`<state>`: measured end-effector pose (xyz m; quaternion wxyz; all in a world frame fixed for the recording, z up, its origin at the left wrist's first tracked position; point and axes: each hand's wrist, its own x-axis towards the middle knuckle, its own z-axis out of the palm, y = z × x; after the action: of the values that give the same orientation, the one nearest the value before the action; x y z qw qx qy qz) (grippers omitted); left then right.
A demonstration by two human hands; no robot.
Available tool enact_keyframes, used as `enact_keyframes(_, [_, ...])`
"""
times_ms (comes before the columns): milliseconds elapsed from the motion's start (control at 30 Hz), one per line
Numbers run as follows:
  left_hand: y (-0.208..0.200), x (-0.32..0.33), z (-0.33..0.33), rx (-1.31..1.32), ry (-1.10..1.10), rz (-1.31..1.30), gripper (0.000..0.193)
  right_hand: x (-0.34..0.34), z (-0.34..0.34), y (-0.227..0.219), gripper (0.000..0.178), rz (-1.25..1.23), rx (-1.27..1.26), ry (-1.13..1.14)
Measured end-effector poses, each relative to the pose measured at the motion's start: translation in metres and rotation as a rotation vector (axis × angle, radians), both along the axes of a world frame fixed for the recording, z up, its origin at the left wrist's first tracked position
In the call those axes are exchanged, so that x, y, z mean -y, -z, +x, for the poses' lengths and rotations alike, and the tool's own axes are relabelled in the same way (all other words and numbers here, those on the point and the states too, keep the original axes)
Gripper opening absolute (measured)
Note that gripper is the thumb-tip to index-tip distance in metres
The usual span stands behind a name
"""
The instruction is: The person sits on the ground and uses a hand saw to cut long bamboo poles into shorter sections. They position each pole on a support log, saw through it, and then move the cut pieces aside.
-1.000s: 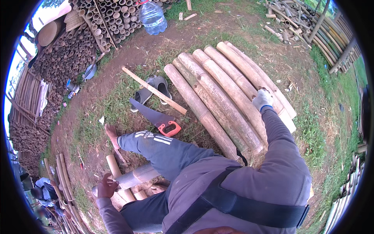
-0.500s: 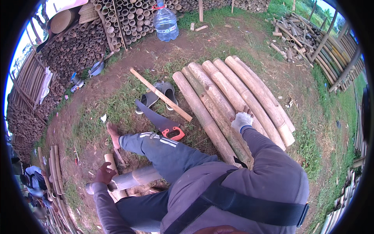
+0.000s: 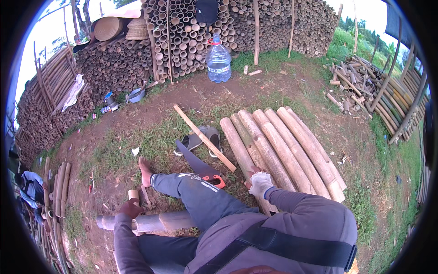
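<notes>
My left hand (image 3: 131, 209) rests where a pale bamboo piece (image 3: 133, 194) crosses a grey bamboo pole (image 3: 159, 222). Its fingers look bent round the pale piece, though my hand hides much of it. My right hand (image 3: 261, 183), in a white glove with bare fingertips, is closed over the leftmost pole (image 3: 235, 137) of a row of thick cut bamboo poles (image 3: 273, 146). The row lies side by side on the ground. In front of my bent leg lies a handsaw (image 3: 194, 160) with an orange handle, partly behind the knee.
A bamboo stick (image 3: 200, 134) lies across a pair of dark clogs (image 3: 212, 137). Farther off stand a large water bottle (image 3: 219, 61) and a blue basin (image 3: 135, 95) before stacked bamboo (image 3: 196, 41). Loose offcuts (image 3: 351, 84) are heaped at right; another person (image 3: 33, 189) is at far left.
My right hand has moved left from the middle of the row onto the leftmost pole. My left hand has closed over the pale bamboo piece. The view has tilted up.
</notes>
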<state>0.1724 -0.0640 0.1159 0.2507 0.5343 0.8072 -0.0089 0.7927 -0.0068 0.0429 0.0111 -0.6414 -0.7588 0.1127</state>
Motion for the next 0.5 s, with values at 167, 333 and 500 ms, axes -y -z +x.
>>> enact_keyframes(167, [0.021, -0.03, 0.022, -0.043, 0.113, 0.023, 0.076, -0.003, -0.062, 0.033, 0.061, 0.058, -0.441, -0.335])
enact_keyframes(333, [0.001, 0.0, 0.003, -0.086, 0.081, 0.076, 0.08, -0.008, -0.136, -0.05, 0.076, 0.069, -0.413, -0.53])
enact_keyframes(500, [-0.01, 0.009, 0.005, -0.105, 0.06, 0.05, 0.084, -0.053, -0.176, -0.095, 0.077, 0.122, -0.214, -0.631])
